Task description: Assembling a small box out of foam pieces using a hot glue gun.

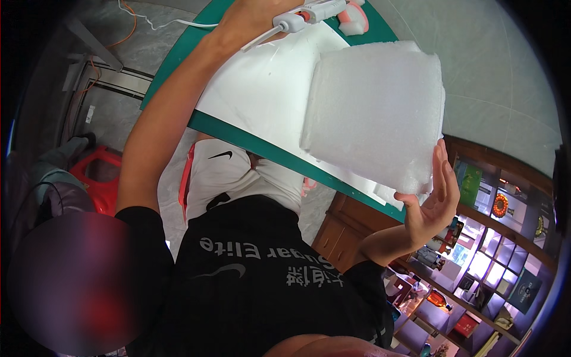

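At the top edge, my left hand (253,21) is wrapped round a white hot glue gun (318,12) with red-orange parts. A thin pale glue stick (262,38) sticks out of its back end, and the hand is partly cut off by the frame. My right hand (434,196) grips the lower right corner of a thick, squarish white foam block (375,113), its thumb on the near edge and its fingers along the right side. Beneath the block lies a white sheet (256,89) on a green table (267,152).
A small pink and white foam piece (354,21) rests at the table's far edge. The gun's white cord (178,24) runs off left. A red stool (98,172) and another person's leg (53,160) are at left. Shelves with bottles and boxes (470,268) stand at right.
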Demonstrator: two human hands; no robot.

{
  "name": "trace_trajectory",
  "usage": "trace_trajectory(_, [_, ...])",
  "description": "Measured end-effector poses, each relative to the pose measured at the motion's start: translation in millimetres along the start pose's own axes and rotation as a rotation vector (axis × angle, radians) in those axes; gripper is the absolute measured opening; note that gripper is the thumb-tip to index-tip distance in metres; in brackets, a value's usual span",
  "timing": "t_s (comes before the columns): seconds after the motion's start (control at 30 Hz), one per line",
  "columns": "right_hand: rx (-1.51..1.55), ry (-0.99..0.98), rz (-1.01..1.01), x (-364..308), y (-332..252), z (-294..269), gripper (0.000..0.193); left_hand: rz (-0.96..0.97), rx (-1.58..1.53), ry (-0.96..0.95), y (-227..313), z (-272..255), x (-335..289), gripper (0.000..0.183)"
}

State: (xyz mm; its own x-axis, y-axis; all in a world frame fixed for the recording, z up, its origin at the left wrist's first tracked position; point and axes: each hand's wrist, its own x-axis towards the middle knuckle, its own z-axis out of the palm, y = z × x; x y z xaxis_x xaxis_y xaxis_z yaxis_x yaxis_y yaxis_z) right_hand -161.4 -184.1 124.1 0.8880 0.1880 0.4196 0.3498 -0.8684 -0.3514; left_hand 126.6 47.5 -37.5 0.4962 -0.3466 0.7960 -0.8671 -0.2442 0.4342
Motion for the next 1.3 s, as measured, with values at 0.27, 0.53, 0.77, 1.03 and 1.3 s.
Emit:
trace_trajectory(0.27, [0.038, 0.088, -0.023, -16, 13, -15, 0.09, -0.052, 0.01, -0.047, 4, -4, 1, 0.018])
trace_trajectory(0.53, [0.041, 0.044, 0.009, -40, 11, -32, 0.091, -0.05, -0.042, -0.043, 10, -8, 4, 0.017])
trace_trajectory(0.77, [0.109, -0.065, -0.016, -31, -6, -16, 0.095, -0.005, -0.031, 0.0, 5, -4, 5, 0.015])
trace_trajectory(1.03, [0.106, 0.063, 0.027, -25, -14, -5, 0.088, 0.068, 0.099, -0.043, -8, 1, -2, 0.024])
trace_trajectory(1.3, [0.074, 0.057, 0.093, -18, -25, -4, 0.064, 0.035, 0.029, -0.053, -4, 5, 0, 0.023])
